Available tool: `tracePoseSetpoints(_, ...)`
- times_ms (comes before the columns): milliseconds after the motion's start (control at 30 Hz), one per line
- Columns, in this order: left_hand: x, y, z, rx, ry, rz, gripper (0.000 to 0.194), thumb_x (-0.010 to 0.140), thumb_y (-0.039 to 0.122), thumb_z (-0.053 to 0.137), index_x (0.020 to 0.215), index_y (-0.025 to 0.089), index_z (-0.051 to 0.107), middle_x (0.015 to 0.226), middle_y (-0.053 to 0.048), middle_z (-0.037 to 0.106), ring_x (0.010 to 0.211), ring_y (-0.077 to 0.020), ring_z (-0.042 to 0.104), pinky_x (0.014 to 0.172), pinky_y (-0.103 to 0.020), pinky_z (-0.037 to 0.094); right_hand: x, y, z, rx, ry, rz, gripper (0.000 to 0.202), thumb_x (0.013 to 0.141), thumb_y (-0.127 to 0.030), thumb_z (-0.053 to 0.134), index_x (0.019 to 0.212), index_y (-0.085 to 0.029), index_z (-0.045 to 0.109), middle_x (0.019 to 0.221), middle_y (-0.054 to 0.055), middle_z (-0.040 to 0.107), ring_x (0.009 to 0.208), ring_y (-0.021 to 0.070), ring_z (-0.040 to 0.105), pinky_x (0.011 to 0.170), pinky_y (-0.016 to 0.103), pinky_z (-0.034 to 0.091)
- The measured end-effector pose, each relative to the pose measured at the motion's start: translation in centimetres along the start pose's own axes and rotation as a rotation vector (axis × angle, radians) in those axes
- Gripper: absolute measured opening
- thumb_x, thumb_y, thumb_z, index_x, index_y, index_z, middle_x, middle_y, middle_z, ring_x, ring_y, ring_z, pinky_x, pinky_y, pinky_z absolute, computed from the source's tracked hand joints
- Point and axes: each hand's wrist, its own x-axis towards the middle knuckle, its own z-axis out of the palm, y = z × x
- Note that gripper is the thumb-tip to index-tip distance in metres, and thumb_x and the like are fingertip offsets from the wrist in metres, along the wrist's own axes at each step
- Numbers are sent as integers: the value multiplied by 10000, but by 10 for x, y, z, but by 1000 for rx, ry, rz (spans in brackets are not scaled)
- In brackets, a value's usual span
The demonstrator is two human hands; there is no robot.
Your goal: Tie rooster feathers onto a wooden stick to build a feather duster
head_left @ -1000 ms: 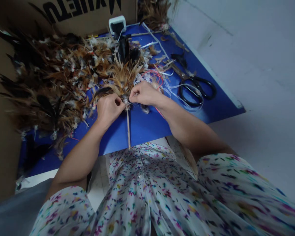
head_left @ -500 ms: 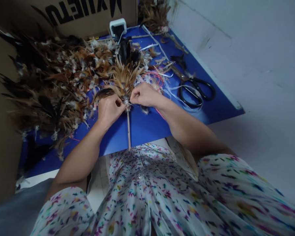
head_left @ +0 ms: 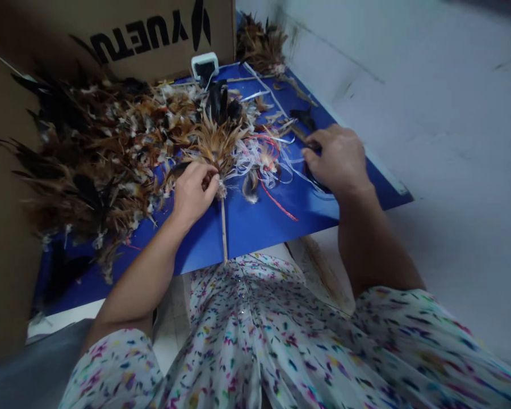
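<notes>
A feather duster (head_left: 215, 142) lies on the table, its brown and black feathers bound around a thin wooden stick (head_left: 224, 230). At the bound base, my left hand (head_left: 196, 190) is closed in a pinch; fine thread shows near the fingertips. My right hand (head_left: 340, 159) is over at the right, its fingers curled on the black-handled scissors (head_left: 317, 180), which it mostly hides. Between the hands lies a tangle of clear plastic strips (head_left: 255, 156) with a pink-red cord (head_left: 281, 205) trailing from it. A small loose feather (head_left: 250, 187) rests beside the strips.
A large heap of feather bundles (head_left: 111, 142) covers the left of the blue table (head_left: 264, 227). Behind stands a cardboard box (head_left: 162, 51), with a white square-rimmed object (head_left: 205, 63) before it. More feathers (head_left: 262, 45) are at the back corner. A wall (head_left: 443, 142) borders the right.
My right hand has left the duster's binding and moved right onto the scissors. My left hand stays at the binding. The strips and cord are now uncovered, and the view has shifted slightly.
</notes>
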Motion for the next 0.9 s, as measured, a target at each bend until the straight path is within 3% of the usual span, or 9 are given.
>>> tracePoseSetpoints(167, -1, 0, 9, 29, -57, 59, 170, 861, 270, 632, 987, 187, 711, 875, -51, 612, 827, -179, 606, 768, -301, 492, -10, 34, 8, -100, -136, 83, 403, 915, -296, 606, 1271, -115, 651, 1312, 201, 591, 1175, 344, 599, 958, 429, 497)
tracePoseSetpoints(300, 0, 0, 16, 51, -81, 52, 174, 848, 245, 633, 984, 184, 722, 884, -59, 596, 843, -192, 607, 756, -310, 488, -9, 37, 3, -122, -203, 87, 457, 941, -327, 556, 1348, -119, 557, 1300, 228, 593, 1123, 343, 622, 879, 421, 479)
tracePoseSetpoints(467, 0, 1, 18, 42, -84, 51, 126, 844, 226, 629, 908, 185, 729, 871, -53, 585, 812, -179, 593, 731, -299, 476, -1, 36, -2, -154, -265, 76, 534, 896, -312, 566, 1341, -37, 461, 1204, 283, 631, 1060, 371, 642, 790, 381, 418)
tracePoseSetpoints(567, 0, 0, 19, 5, -63, 61, 107, 845, 208, 619, 866, 177, 720, 848, -46, 582, 776, -164, 578, 702, -286, 461, -1, 37, -1, -130, -236, 83, 553, 882, -330, 577, 1325, -27, 447, 1199, 284, 625, 1038, 365, 639, 781, 375, 395)
tracePoseSetpoints(733, 1, 0, 16, -138, 6, 54, 72, 833, 194, 630, 805, 179, 695, 796, -23, 593, 708, -131, 552, 673, -260, 448, -10, 41, 0, 34, -86, 150, 564, 838, -295, 623, 1321, -56, 458, 1219, 252, 593, 1010, 291, 601, 827, 373, 402)
tracePoseSetpoints(900, 3, -5, 14, -340, 93, -72, 93, 820, 255, 652, 762, 184, 668, 745, -3, 613, 677, -121, 559, 635, -246, 443, -31, 56, -6, 285, 61, 341, 651, 707, -307, 745, 1292, -144, 508, 963, 89, 607, 812, 184, 539, 784, 359, 433)
